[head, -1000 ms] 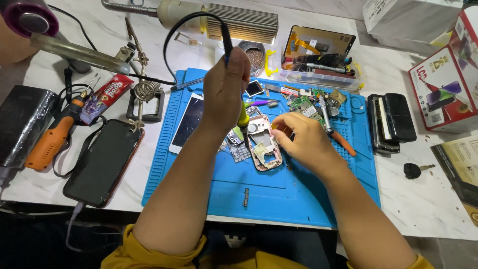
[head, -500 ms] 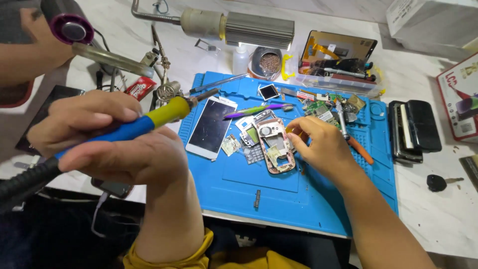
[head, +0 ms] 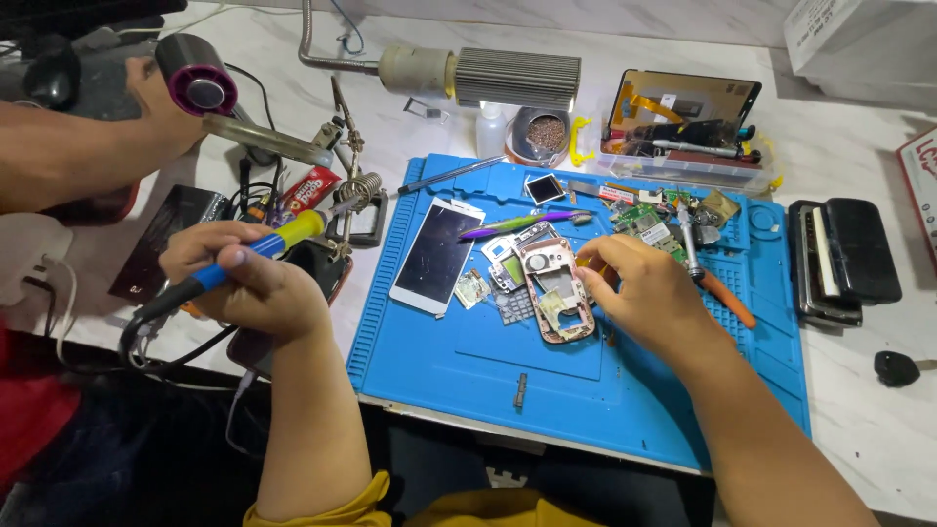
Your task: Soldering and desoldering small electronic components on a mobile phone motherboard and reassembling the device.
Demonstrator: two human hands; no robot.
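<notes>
Gripping a soldering iron in my left hand, fingers closed round the blue-and-yellow handle, tip pointing up toward the coil stand off the left edge of the blue mat; cord trails down off the surface. Right hand rests on the mat, fingers curled and pinching at the right edge of the opened pink phone frame, which lies flat near the mat's middle with a small keypad piece touching its left side. Frame looks light, thin, stiff plastic with exposed parts inside, so fragile I'd judge: hold it by the outer rim, not the board. Iron is light but hot at the tip, handle grip only. White smartphone lies face up just left of the frame, purple tweezers above it, loose circuit boards and an orange-handled tool just beside my right hand. Another person's hand at upper left holds a hot-air blower, well apart from mine
</notes>
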